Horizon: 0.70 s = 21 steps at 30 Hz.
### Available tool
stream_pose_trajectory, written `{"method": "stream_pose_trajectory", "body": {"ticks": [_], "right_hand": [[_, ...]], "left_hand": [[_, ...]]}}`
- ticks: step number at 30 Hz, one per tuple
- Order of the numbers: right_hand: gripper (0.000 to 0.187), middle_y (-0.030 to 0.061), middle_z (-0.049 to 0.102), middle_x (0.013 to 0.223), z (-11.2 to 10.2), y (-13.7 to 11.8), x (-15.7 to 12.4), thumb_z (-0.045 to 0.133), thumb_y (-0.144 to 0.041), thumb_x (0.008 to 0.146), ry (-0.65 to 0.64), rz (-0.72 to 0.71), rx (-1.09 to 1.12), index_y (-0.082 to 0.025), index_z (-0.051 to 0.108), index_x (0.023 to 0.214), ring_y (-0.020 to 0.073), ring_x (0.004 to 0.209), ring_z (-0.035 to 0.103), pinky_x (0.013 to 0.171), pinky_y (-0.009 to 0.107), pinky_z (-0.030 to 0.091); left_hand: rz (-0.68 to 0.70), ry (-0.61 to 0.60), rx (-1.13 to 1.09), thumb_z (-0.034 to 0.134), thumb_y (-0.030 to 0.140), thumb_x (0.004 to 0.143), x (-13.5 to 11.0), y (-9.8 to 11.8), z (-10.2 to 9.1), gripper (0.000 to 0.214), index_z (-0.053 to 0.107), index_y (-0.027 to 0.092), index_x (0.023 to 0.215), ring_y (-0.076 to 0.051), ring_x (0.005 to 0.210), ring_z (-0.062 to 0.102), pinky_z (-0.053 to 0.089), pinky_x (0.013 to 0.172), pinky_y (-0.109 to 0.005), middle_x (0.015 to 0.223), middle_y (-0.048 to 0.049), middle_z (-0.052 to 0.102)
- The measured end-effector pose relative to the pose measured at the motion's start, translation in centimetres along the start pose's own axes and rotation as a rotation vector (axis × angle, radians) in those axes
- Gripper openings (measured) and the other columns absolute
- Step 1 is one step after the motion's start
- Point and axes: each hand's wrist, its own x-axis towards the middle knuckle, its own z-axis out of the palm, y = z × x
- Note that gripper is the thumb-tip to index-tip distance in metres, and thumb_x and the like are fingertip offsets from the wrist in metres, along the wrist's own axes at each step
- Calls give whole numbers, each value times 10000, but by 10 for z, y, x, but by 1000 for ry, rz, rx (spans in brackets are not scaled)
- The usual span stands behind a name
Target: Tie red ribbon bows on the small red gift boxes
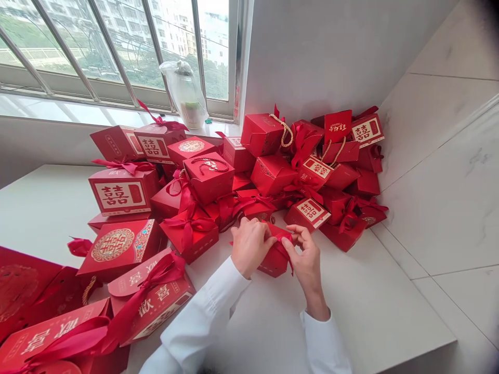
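A small red gift box [274, 259] sits on the white counter [50, 208], tied with a red satin ribbon [281, 237]. My left hand [251, 245] pinches the ribbon at the box's top left. My right hand [306, 254] holds the ribbon loops from the right, its thumb and fingers close together. Both hands hide most of the box's top. White shirt sleeves cover both forearms.
A large heap of red gift boxes [268, 171] with double-happiness labels, ribbons and gold cords fills the counter behind my hands. Bigger red boxes [152, 296] lie at lower left. A white marble wall [440, 182] stands at right, a window [117, 47] behind.
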Motion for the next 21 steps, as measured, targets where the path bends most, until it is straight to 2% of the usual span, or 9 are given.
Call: {"method": "stream_pose_trajectory", "body": {"ticks": [5,14,21], "right_hand": [[249,5,628,789,1,3,1,592,-329,820,10,5,1,-213,565,1039,168,750,592,729,305,476],[300,26,628,816,0,7,2,594,-366,824,47,75,98,-205,547,1073,175,750,591,690,296,465],[338,3,607,768,1,12,5,627,-376,798,54,148,208,-209,530,1076,162,708,577,678,286,460]], "left_hand": [[42,47,25,524,245,833,0,-1,7,179,598,169,689,-250,881,493,299,722,-379,826,-55,636],[26,-80,-159,505,283,837,6,-4,-9,227,611,178,665,-264,910,489,297,737,-360,758,-42,634],[40,-39,-210,497,292,831,10,-7,-3,245,628,181,656,-256,847,477,296,703,-347,714,-47,621]]}}
